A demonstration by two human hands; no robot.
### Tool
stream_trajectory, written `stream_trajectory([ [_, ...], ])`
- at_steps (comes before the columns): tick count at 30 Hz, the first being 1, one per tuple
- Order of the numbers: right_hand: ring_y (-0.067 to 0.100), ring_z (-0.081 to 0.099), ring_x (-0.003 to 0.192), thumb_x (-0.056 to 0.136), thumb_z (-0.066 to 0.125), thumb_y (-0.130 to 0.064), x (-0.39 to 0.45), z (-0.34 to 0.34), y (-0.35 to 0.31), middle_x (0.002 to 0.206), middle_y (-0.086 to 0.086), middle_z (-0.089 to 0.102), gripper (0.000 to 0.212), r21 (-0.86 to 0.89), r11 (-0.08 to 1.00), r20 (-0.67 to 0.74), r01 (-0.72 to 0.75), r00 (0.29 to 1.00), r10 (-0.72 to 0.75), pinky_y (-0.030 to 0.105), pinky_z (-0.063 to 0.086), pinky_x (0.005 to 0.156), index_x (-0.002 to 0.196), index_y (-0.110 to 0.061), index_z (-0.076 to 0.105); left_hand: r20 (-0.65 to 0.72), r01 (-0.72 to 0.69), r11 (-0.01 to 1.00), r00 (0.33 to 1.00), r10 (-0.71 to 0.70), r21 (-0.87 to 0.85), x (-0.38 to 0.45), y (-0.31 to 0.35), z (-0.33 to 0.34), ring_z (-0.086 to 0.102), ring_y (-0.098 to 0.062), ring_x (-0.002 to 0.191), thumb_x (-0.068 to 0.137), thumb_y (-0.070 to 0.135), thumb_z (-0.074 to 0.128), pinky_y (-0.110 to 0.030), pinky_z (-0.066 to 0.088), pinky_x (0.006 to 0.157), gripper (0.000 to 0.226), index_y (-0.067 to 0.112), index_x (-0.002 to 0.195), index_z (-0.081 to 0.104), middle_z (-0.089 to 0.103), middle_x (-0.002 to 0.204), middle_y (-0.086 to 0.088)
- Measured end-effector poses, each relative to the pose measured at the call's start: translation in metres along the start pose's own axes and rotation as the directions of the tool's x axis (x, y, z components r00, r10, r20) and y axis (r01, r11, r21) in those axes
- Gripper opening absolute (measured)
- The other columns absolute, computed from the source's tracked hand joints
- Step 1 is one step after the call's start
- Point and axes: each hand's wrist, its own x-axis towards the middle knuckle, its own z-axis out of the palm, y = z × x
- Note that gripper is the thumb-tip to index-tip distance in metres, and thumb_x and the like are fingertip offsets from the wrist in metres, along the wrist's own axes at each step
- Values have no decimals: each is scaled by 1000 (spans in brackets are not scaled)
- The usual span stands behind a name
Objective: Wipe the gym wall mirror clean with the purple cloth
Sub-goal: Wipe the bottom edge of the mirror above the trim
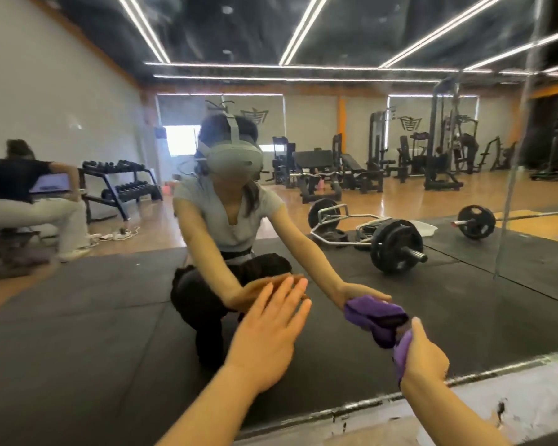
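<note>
Low in frame: right hand (424,355) grips the purple cloth (384,320), bunched and pressed to the mirror (78,317) near its bottom edge, just above the pale ledge (512,391) at lower right. Left hand (268,336), centre, fingers straight, flat against the glass, apparently bracing. Wiping looks under way on the lowest band. Haze shows in the upper frame; next move likely calls for sweeping the cloth sideways, then higher. Reflected beyond: barbell (397,246), dumbbell rack (120,185).

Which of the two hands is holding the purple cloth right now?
The right hand grips the purple cloth against the mirror; the left hand lies flat on the glass with straight fingers, holding nothing.
</note>
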Motion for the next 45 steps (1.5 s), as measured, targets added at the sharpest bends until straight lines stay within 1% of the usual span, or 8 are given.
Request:
stream_trajectory([
  [2, 4, 56, 37, 97, 65, -30, -29, 8, 2, 44, -5, 59, 27, -120, 992, 134, 28, 991, -12, 20, 51, 46, 82, -8, 62, 60, 117, 985, 992, -110, -125, -11, 8, -10, 43, -30, 140, 78, 27, 58, -45, 30, 117, 57, 21, 135, 63, 43, 153, -11],
  [7, 13, 57, 68, 96, 66, -18, -98, 20, 16, 86, 6, 63, 15, -393, 799, 375, 455, 873, -312, 27, 43, 60, 110, -15, 62, 178, 420, 878, 905, -386, -230, -50, 2, -41, 55, -28, 130, 61, 34, 91, -46, 51, 100, 72, 25, 128, 67, 56, 143, -8],
  [14, 38, 60, 106, 79, 82, -6, -123, 52, 31, 118, 17, 67, 56, -331, 75, 774, 941, 316, -549, 42, 45, 91, 130, -1, 61, 144, 539, 827, 841, -521, -158, -86, -62, -68, 46, -32, 137, 77, 44, 72, -49, 41, 104, 70, 28, 142, 52, 47, 150, -12],
  [18, 35, 65, 104, 66, 90, -6, -155, 79, 25, 117, 14, 69, 62, -149, -89, 868, 985, 87, -489, 42, 45, 93, 123, 0, 66, 200, 636, 754, 770, -606, -164, -85, -89, -88, 56, -32, 128, 78, 40, 70, -47, 49, 96, 64, 26, 139, 55, 53, 142, -12],
  [26, 22, 71, 99, 57, 97, -21, -265, 149, -51, 111, 0, 73, 68, -161, -43, 983, 986, 156, -96, 37, 55, 86, 119, -12, 71, 424, 729, 679, 644, -637, -87, -49, -180, -209, 67, -24, 110, 64, 35, 91, -42, 58, 83, 59, 26, 119, 71, 67, 124, -4],
  [31, 18, 71, 97, 61, 97, -24, -366, 230, -144, 111, -4, 73, 63, -78, -13, 997, 997, 79, 19, 35, 57, 85, 118, -16, 72, 432, 781, 625, 566, -703, -6, -15, -283, -335, 70, -23, 103, 62, 31, 93, -40, 58, 77, 52, 25, 110, 75, 70, 117, -4],
  [37, 21, 71, 94, 67, 94, -23, -498, 318, -238, 109, 0, 74, 56, 115, 45, 990, 992, -119, 77, 37, 59, 80, 117, -12, 72, 377, 867, 496, 443, -813, 51, 8, -393, -487, 68, -25, 106, 76, 29, 85, -43, 55, 84, 41, 23, 115, 73, 69, 119, -5],
  [45, 30, 65, 108, 84, 80, -20, -661, 385, -269, 121, 7, 70, 47, 346, 236, 929, 908, -366, 47, 44, 53, 92, 127, -8, 65, 395, 938, 276, 178, -901, 208, -35, -468, -646, 27, -16, 146, 106, 44, 35, -36, 22, 116, 47, 33, 152, 34, 31, 158, 4],
])
